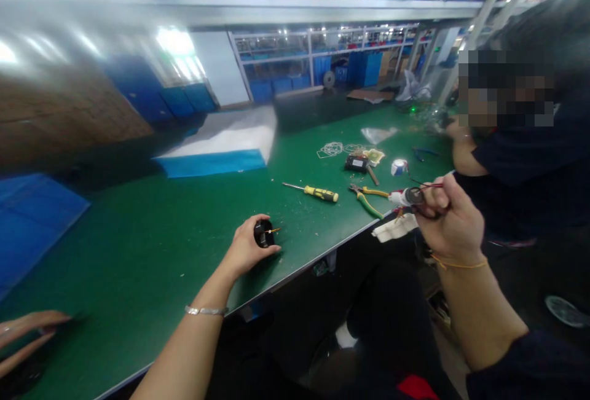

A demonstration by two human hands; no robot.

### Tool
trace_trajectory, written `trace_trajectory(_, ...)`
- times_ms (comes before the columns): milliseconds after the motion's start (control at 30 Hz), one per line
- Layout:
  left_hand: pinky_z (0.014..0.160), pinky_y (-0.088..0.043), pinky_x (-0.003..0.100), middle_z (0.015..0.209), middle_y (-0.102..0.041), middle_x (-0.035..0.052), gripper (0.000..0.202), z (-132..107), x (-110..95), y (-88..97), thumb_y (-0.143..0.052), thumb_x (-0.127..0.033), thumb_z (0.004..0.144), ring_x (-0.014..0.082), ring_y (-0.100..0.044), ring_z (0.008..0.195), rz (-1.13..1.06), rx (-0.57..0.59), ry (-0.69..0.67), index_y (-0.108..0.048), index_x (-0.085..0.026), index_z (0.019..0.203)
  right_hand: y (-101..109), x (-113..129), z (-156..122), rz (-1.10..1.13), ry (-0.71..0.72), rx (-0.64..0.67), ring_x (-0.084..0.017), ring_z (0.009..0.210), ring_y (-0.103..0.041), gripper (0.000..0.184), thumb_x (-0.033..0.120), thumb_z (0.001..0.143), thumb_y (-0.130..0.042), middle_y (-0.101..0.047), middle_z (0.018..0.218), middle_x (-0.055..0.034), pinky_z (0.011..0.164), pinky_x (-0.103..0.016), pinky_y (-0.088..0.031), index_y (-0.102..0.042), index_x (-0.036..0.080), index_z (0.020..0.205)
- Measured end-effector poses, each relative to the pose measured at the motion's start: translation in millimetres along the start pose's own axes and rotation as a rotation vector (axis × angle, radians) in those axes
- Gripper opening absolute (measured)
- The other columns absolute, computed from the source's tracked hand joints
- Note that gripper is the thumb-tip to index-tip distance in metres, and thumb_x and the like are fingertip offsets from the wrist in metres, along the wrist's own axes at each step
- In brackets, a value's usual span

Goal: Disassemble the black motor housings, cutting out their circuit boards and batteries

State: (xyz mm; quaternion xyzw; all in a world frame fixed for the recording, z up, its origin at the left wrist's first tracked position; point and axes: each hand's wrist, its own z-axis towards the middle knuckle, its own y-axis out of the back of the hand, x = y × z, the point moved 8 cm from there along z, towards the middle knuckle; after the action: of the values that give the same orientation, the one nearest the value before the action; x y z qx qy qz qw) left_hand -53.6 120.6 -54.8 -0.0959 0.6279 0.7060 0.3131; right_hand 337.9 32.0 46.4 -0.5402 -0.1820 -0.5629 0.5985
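My left hand (246,243) has its fingers and thumb curled round a small black cup-shaped housing (264,234) on the green tabletop, near its front edge. A thin orange-yellow wire pokes out of the housing. Over the table edge at the right, my right hand (449,215) pinches a small round part with thin red and dark wires (413,196); its exact kind is hard to make out. Cutting pliers (364,198) with yellow and green handles lie just left of that hand. Between my hands rests a yellow and black screwdriver (320,193). Below the right hand is a folded white cloth (394,229).
A blue and white box (216,163) stands farther back. Beyond the pliers lie a black block (356,164), a white cylindrical piece (399,167) and loose white wire (334,150). Another person (530,154) sits at right; someone's hand (32,335) shows lower left.
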Motion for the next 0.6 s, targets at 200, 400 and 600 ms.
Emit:
trace_trajectory(200,0.099,-0.043,0.044,0.12,-0.056,0.0086,0.076,6,9,-2.1,-0.076,-0.051,0.059,0.0278,-0.055,0.111,0.047,0.02,0.017,-0.045,-0.021,0.122,115,25,-25,-0.475,-0.129,-0.157,-0.009,0.052,-0.035,0.039,0.043,0.085,-0.06,-0.041,0.054,0.0029,0.053,-0.029,-0.024,-0.049,0.018,0.057)
trace_trajectory(400,0.095,-0.047,0.044,0.118,-0.057,0.0095,0.08,8,17,-3.0,-0.074,-0.057,0.059,0.0286,-0.058,0.106,0.072,0.03,0.054,-0.045,-0.021,0.124,226,-9,-67,-1.327,-0.547,0.166,-0.017,0.071,-0.057,0.047,0.058,0.086,-0.046,-0.066,0.072,-0.0039,0.069,-0.027,-0.039,-0.066,0.017,0.073)
trace_trajectory(600,0.093,-0.05,0.045,0.122,-0.054,0.0011,0.08,10,31,-5.3,-0.073,-0.06,0.058,0.0254,-0.058,0.106,0.113,0.049,0.17,-0.043,-0.03,0.127,330,-18,-96,-1.714,-0.757,0.111,-0.019,0.067,-0.062,0.039,0.045,0.085,-0.047,-0.068,0.071,-0.0076,0.064,-0.027,-0.043,-0.071,0.017,0.071)
